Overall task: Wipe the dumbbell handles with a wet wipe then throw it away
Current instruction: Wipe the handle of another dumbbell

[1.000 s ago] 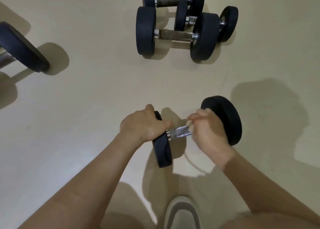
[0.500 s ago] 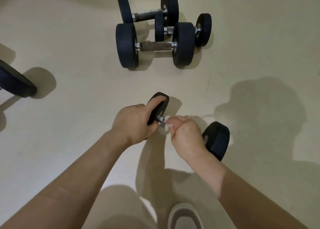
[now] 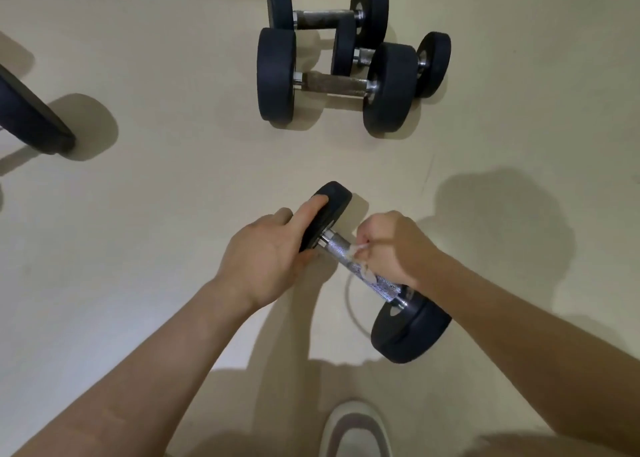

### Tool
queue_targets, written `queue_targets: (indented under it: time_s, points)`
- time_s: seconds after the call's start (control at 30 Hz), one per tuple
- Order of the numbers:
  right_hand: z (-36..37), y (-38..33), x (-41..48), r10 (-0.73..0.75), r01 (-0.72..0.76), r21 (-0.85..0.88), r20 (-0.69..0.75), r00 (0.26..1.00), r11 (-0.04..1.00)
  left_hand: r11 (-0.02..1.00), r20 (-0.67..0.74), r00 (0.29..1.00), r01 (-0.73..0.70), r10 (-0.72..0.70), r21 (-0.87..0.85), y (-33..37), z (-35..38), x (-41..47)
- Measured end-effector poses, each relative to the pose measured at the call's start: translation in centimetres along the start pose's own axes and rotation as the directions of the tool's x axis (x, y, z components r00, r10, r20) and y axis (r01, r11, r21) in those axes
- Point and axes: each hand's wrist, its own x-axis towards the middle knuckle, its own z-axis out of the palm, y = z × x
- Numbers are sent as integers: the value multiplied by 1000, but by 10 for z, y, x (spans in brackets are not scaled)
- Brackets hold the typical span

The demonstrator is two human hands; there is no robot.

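A small black dumbbell (image 3: 408,332) with a knurled chrome handle (image 3: 337,247) lies diagonally on the cream floor in front of me. My left hand (image 3: 266,255) grips its far-left weight plate (image 3: 329,207), fingers over the rim. My right hand (image 3: 394,245) is closed around the handle's middle, pressing a thin white wet wipe (image 3: 360,269) against the metal. The wipe is mostly hidden under my fingers; only a crumpled edge shows.
Three more black dumbbells (image 3: 332,84) are clustered on the floor ahead. A large black weight (image 3: 31,120) sits at the left edge. My shoe (image 3: 356,429) shows at the bottom. Open floor lies between me and the cluster.
The dumbbell has turned from crosswise to diagonal, its right plate swinging toward me. My right hand slid along the handle with the wipe. More bare handle shows near the left plate.
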Motion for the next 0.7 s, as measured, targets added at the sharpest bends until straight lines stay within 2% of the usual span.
queue_targets:
  time_s: [0.07,0.13,0.17,0.27,0.33,0.47,0.63,0.7]
  points:
    - [-4,17,-10,33,-30,-57,58,998,998,1000,-22,999,25,-25,-9,0,3,-6]
    - [-4,14,-5,70,-70,-18,-11,997,997,1000,-48,998,27,-27,5,-2,6,-13]
    - [-1,9,1,34,-31,54,-48,998,998,1000,-59,998,25,-24,8,-3,7,-16]
    - [3,-5,10,-73,89,116,-140,987,989,1000,-71,997,-1,3,29,-4,8,-20]
    - [5,4,5,-56,67,167,-68,996,984,998,-54,998,-27,31,62,-6,7,-18]
    - [-2,24,-6,-70,72,76,-23,997,995,989,-61,994,-84,92,122,-3,0,5]
    - [1,15,18,-109,145,374,-115,987,916,979,-54,988,-134,144,154,-3,-7,23]
    - [8,21,14,-131,174,383,-136,982,907,971,-42,986,-148,159,189,-7,-8,23]
